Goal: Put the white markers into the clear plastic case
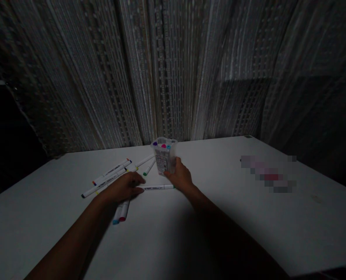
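Note:
A clear plastic cup [162,154] stands upright on the white table [219,217], with three markers inside showing purple, pink and blue caps. My right hand [180,175] is wrapped around the cup's right side. My left hand [125,187] lies palm down, fingers together, on loose white markers; its fingertips touch a marker with a green end [158,187] lying between the two hands. Two markers with blue and pink caps [120,213] stick out from under my left hand.
Several more markers [110,175] lie scattered left of the cup, two near the cup's base [148,165]. A blurred-out patch [267,174] sits at the right of the table. A grey patterned curtain [173,70] hangs behind the table's far edge.

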`<control>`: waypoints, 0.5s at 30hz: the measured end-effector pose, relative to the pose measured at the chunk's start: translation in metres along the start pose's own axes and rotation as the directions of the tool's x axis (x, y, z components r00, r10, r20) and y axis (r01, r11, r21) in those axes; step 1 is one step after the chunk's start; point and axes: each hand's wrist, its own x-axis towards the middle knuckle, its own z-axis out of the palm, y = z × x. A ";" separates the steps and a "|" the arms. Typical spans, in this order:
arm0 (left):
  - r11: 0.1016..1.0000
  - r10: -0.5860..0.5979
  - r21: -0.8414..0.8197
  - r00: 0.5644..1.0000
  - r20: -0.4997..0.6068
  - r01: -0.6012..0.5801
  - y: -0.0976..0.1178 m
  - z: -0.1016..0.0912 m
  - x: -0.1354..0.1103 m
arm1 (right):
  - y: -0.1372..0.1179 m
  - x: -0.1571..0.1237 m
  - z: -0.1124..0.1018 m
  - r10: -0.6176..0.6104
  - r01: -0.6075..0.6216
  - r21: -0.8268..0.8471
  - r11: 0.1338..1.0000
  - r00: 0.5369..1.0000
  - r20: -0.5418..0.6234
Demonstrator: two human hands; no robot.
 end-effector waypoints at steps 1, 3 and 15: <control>1.000 -0.003 -0.018 1.000 -0.008 0.003 0.000 0.001 0.000 | 0.000 0.000 0.000 -0.001 0.001 0.001 1.000 1.000 -0.002; 0.999 0.008 -0.045 1.000 -0.012 -0.009 0.000 0.003 0.000 | 0.000 0.000 0.000 0.001 -0.001 0.005 1.000 1.000 -0.007; 1.000 -0.013 -0.025 0.999 0.038 0.014 -0.001 0.003 0.002 | 0.000 0.000 0.001 0.000 -0.001 -0.032 0.999 1.000 -0.017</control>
